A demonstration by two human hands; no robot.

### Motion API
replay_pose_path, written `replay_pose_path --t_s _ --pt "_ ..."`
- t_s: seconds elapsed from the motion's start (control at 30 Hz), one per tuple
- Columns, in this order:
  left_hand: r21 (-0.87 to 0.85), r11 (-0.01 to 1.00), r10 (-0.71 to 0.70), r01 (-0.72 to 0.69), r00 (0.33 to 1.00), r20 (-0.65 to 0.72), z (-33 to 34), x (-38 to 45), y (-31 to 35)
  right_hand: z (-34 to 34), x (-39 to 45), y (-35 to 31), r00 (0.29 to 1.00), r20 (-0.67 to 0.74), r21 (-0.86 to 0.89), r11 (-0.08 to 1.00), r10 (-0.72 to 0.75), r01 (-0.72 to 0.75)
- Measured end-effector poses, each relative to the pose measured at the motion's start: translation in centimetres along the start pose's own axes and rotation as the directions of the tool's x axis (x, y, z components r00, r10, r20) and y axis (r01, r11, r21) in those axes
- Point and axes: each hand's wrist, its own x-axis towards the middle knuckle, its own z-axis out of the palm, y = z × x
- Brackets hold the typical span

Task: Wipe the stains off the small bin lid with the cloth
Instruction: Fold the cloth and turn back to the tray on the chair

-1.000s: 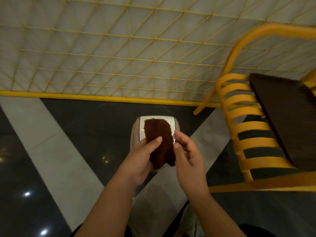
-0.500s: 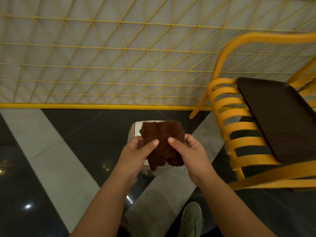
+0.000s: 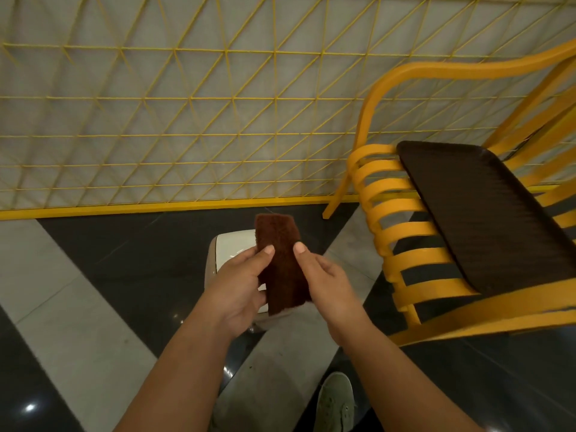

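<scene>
A dark brown fuzzy cloth (image 3: 282, 263) is folded into a long upright strip in front of me. My left hand (image 3: 238, 285) pinches its left edge and my right hand (image 3: 327, 282) pinches its right edge, thumbs on the near face. The cloth is held in the air above a small white bin lid (image 3: 232, 247) on a beige bin standing on the floor. Most of the lid is hidden behind the cloth and my hands; only its far left part shows.
A yellow slatted chair (image 3: 402, 210) with a dark brown seat cushion (image 3: 480, 213) stands close on the right. A yellow wire grid fence (image 3: 187, 120) runs along the wall behind the bin. My grey shoe (image 3: 335, 400) is below on the glossy black and grey floor.
The cloth went from a wide spread to a narrow folded strip held upright. My hands rose a little and moved closer together; the view tilted up.
</scene>
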Motion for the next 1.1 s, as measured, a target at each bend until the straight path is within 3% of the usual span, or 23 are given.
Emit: replay_pose_path --t_s 0.07,0.17,0.27,0.37,0.47,0.63,0.7,0.77,0.87,1.0,1.1 --pt "0.116 0.992 0.049 -0.044 0.998 -0.037 0.6 0.3 -0.2 -0.5 0.0 -0.3 0.998 0.046 0.086 0.996 0.035 -0.039" --pt "0.279 0.952 0.171 -0.125 0.974 -0.146 1.1 1.1 -0.7 -1.8 0.5 -0.6 1.0 0.015 0.138 0.99 -0.028 0.025" --pt "0.254 0.966 0.088 -0.052 0.987 -0.133 2.1 1.6 -0.9 -3.2 0.8 -1.4 0.997 0.034 0.164 0.984 -0.071 0.064" --pt "0.055 0.998 -0.025 0.025 1.0 0.002 3.9 2.0 -0.9 -4.9 1.7 -2.3 0.994 0.053 0.129 0.988 -0.093 0.085" --pt "-0.063 0.994 0.093 -0.093 0.996 -0.006 5.6 3.0 -0.9 -6.7 2.8 -3.0 0.991 -0.017 0.038 0.99 -0.136 0.136" --pt "0.045 0.974 0.226 -0.222 0.965 -0.131 8.5 6.1 -1.7 -9.1 5.2 -3.4 0.961 -0.177 -0.126 0.973 -0.212 0.191" --pt "-0.002 0.989 0.149 -0.15 0.985 -0.09 8.8 7.6 -1.9 -9.8 6.1 -3.4 0.961 -0.183 -0.16 0.971 -0.206 0.178" --pt "-0.1 0.994 -0.033 0.033 0.999 0.007 8.6 9.0 -1.5 -10.6 6.7 -3.5 0.981 -0.107 -0.146 0.979 -0.162 0.146" --pt "-0.014 0.984 -0.176 0.178 0.981 0.084 8.3 10.7 -0.9 -11.4 7.4 -3.5 0.993 0.012 -0.143 0.983 -0.119 0.12" --pt "0.002 0.989 -0.146 0.146 0.986 0.084 8.0 13.5 0.0 -11.9 8.4 -3.5 0.996 0.076 -0.117 0.991 -0.055 0.064" --pt "-0.048 0.994 -0.097 0.103 0.99 0.103 9.0 15.3 0.7 -12.8 9.0 -4.8 0.999 0.001 -0.185 0.982 -0.04 0.039"
